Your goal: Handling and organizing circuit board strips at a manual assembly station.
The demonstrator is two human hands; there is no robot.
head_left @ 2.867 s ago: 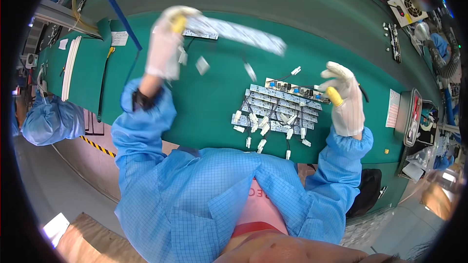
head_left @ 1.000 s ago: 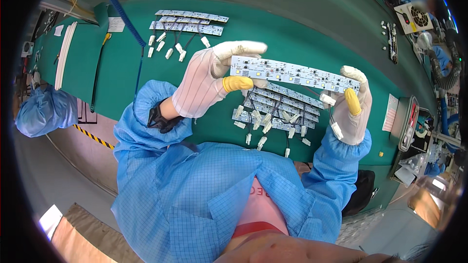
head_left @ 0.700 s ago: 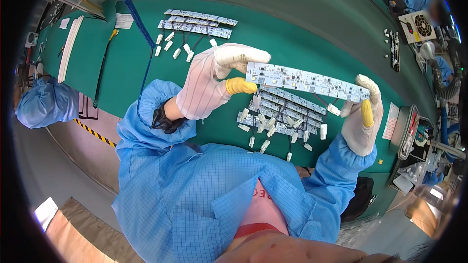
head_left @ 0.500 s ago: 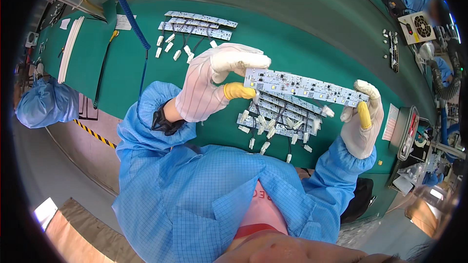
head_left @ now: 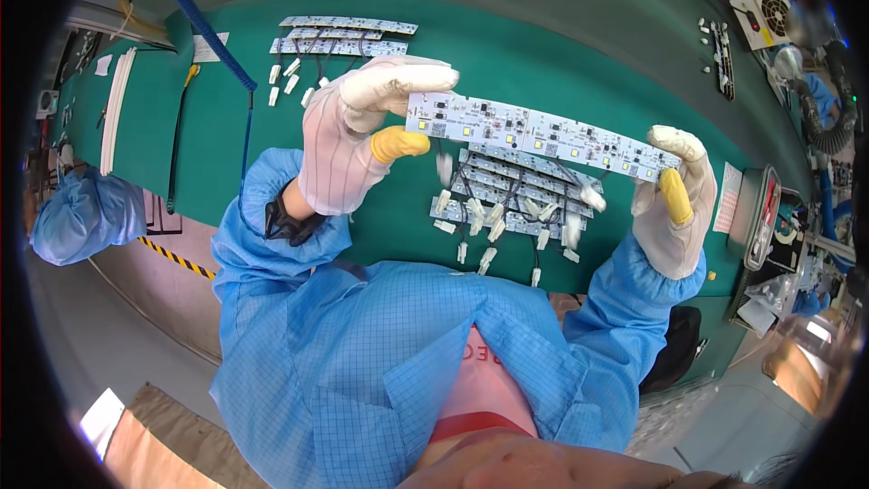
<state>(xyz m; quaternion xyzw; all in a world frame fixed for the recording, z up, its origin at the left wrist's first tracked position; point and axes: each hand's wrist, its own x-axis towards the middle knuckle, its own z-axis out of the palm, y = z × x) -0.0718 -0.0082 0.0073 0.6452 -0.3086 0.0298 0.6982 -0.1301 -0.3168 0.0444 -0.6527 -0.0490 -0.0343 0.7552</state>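
Observation:
Between my gloved hands I hold a long white LED circuit board [head_left: 534, 138] above the bench, its face with chips and yellowish LEDs turned toward me. My left hand [head_left: 367, 113] is closed on its left end, the yellow-tipped thumb below and the fingers above. At the other end, my right hand [head_left: 674, 204] grips it the same way. Under the held board lies a group of similar LED boards [head_left: 516, 190] with dark wires and white connectors [head_left: 496, 217]. Some connectors close beneath the held board are blurred. Farther off, at the upper left, rests another row of LED boards [head_left: 339, 47] with wired connectors.
A green mat [head_left: 226, 127] covers the bench. On the left are white strips [head_left: 118, 113], a black cable with a yellow end [head_left: 181, 131] and a hanging blue coiled hose [head_left: 195, 14]. At right stand a metal tray [head_left: 751, 217] and a small fan unit [head_left: 762, 18].
The held board and my left hand have shifted left and slightly up in view. The board appears more spread toward me. Both hands keep their grip.

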